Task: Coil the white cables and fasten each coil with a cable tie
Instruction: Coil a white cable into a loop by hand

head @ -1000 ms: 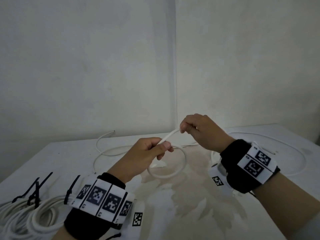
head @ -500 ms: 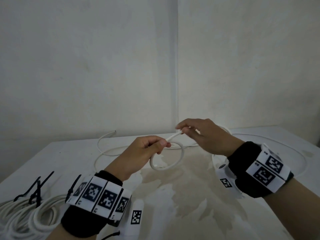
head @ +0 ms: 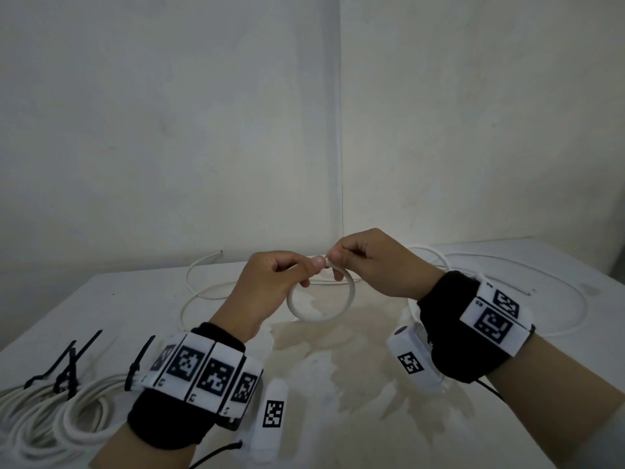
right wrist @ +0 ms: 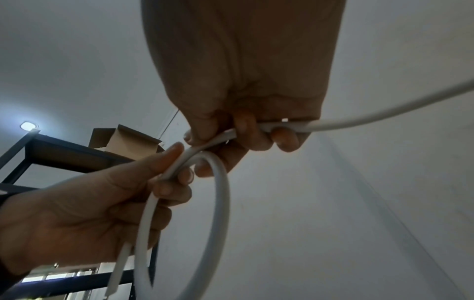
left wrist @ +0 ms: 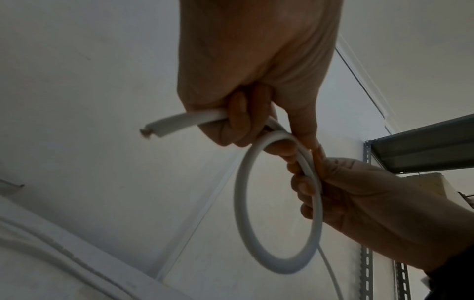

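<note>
I hold a white cable (head: 316, 319) in the air above the table, bent into one small loop. My left hand (head: 287, 275) grips the top of the loop, thumb pressed on it. In the left wrist view its fingers curl round the cable (left wrist: 239, 203), and the cut end (left wrist: 164, 125) sticks out to the left. My right hand (head: 358, 257) pinches the same cable right next to the left thumb. From the right hand (right wrist: 243, 125) the cable (right wrist: 384, 115) runs off to the right. The rest of the cable (head: 575, 292) lies slack on the table.
Several finished white coils (head: 50, 411) with black cable ties (head: 71, 360) lie at the near left of the white table (head: 118, 299). A wall corner stands right behind the table. Metal shelving (left wrist: 423, 146) and a cardboard box (right wrist: 123, 142) show in the wrist views.
My right hand slid along the cable to meet the left thumb, closing the loop. Both hands rose a little and the loop lifted with them.
</note>
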